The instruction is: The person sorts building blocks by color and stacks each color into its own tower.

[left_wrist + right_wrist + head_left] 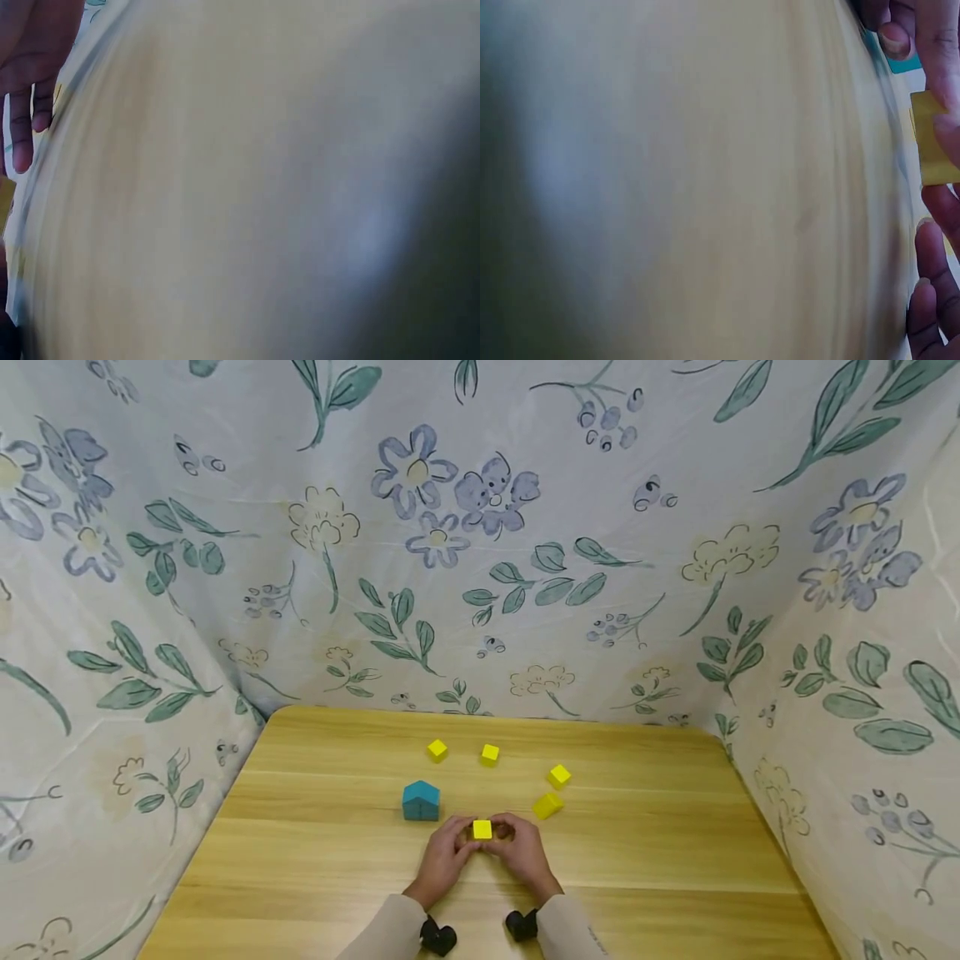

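Observation:
Near the front middle of the table, a small yellow cube (482, 829) sits between both hands. My left hand (442, 862) pinches its left side with thumb and fingertips. From the opposite side my right hand (527, 853) grips it too, thumb toward me. In the right wrist view the yellow cube (934, 142) shows at the right edge with fingertips against it. Only a sliver of the yellow cube (6, 199) appears in the left wrist view, below some hanging fingers. A blue house-shaped block (422, 802) with seams on its front stands just beyond the left hand.
Two yellow cubes (437, 750) (490, 755) lie farther back on the wooden table (300, 843). At right are another yellow cube (558, 776) and a yellow block (548, 806). Floral cloth (495, 635) hangs behind the table and along both sides.

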### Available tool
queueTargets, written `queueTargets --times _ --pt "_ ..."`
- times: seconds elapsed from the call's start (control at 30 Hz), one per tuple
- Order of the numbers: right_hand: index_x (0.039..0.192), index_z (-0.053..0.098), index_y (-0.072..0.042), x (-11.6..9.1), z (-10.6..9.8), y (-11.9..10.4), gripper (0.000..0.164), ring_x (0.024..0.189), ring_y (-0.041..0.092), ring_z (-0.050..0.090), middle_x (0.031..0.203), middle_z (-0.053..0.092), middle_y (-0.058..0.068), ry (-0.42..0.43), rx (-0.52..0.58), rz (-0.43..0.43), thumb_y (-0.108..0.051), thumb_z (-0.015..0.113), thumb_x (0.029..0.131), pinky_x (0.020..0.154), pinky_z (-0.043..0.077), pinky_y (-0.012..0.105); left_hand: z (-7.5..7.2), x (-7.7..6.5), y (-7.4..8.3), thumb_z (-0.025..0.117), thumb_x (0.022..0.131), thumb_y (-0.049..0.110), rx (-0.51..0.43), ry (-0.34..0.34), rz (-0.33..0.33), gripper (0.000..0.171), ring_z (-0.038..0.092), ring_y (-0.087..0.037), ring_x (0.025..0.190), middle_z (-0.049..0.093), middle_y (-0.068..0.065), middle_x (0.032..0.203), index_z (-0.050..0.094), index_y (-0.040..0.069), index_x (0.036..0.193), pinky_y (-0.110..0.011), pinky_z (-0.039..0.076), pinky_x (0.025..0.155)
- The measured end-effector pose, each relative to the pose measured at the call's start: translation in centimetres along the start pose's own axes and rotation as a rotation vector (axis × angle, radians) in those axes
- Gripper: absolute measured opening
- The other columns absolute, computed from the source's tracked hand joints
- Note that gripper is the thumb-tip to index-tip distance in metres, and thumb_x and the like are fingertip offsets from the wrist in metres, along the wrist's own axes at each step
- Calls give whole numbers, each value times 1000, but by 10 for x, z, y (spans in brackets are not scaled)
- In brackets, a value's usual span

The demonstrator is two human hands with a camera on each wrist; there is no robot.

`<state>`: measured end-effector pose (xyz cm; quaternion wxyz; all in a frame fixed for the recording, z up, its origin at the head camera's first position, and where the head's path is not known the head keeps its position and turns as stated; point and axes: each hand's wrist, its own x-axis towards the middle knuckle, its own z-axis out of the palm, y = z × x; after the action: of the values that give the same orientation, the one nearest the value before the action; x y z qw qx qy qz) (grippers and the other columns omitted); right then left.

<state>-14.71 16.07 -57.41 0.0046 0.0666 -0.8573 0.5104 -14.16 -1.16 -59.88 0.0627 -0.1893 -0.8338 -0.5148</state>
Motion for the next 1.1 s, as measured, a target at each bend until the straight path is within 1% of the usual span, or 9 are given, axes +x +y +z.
queueTargets --times 0.17,0.27,0.4,0.53,0.7,0.8,0.97,1.03,1.1 --pt "99 72 -3 -2 6 0 32 79 18 55 86 65 4 4 -8 6 -11 85 71 67 44 23 -7 0 -6 70 87 13 40 -21 31 35 45 0 64 63 -9 108 63 -2 118 -20 43 59" --pt "99 72 -4 -2 8 2 32 79 18 55 88 66 4 4 -12 10 -10 85 71 68 45 24 -10 -1 -8 71 86 14 54 -41 15 36 45 0 65 64 -8 108 63 -1 118 -20 43 61" --pt "100 72 -3 -3 10 2 32 80 18 54 89 66 4 10 2 19 -9 85 71 69 44 24 -13 0 -8 71 86 15 30 -71 -36 39 45 0 64 61 -3 95 61 1 121 -20 43 59" --pt "101 72 -2 -3 12 2 33 80 18 53 90 66 5 16 17 30 -10 85 71 68 45 24 -14 1 -8 72 86 17 15 -80 -52 39 44 0 61 56 2 83 62 2 121 -20 43 55" --pt "101 71 -3 -3 12 3 33 81 17 54 93 67 5 29 22 39 -10 85 72 69 45 24 -14 3 -10 73 85 18 9 -75 -54 38 44 0 62 58 2 85 63 2 119 -19 42 56" --pt "101 72 -4 -4 12 4 33 82 16 54 95 68 6 39 35 45 -9 85 72 71 45 24 -13 3 -10 73 85 17 -1 -70 -47 38 45 0 62 62 -2 91 64 1 118 -19 43 56" --pt "103 71 -3 -7 10 6 33 84 18 56 100 68 8 29 46 19 -8 83 73 74 46 25 -10 4 -10 74 84 15 -9 -64 -53 36 46 0 62 64 -6 102 64 0 116 -19 43 56" --pt "104 70 -2 -7 9 8 34 85 19 56 102 68 9 18 45 10 -8 83 74 74 47 26 -10 3 -10 74 84 14 -11 -64 -59 36 45 0 62 64 -6 102 64 0 116 -19 43 56" --pt "106 70 -3 -8 8 9 35 87 18 57 103 68 9 7 55 26 -9 83 74 76 47 26 -9 3 -10 74 84 14 -13 -65 -61 36 45 -1 62 64 -7 101 64 0 116 -19 43 56"
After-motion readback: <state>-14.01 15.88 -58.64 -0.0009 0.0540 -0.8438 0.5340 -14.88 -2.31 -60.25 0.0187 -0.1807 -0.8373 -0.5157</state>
